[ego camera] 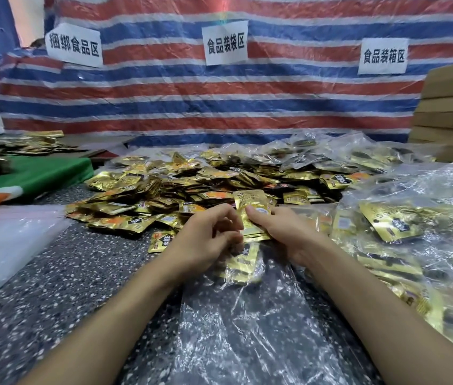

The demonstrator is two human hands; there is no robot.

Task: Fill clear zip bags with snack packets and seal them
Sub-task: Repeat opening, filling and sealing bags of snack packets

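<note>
— Where is the stack of gold foil snack packets [253, 215]?
— Gripped under the right hand [283, 234] thumb. The left hand [206, 240] curls beside it, grip unclear. I'd square the edges, then slide them into the clear crinkled plastic zip bag [247, 315] below the fingers.

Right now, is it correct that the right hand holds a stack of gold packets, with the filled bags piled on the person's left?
Not quite: the head view shows the filled bags piled on the person's right. The right hand does hold the stack of gold packets.
</note>
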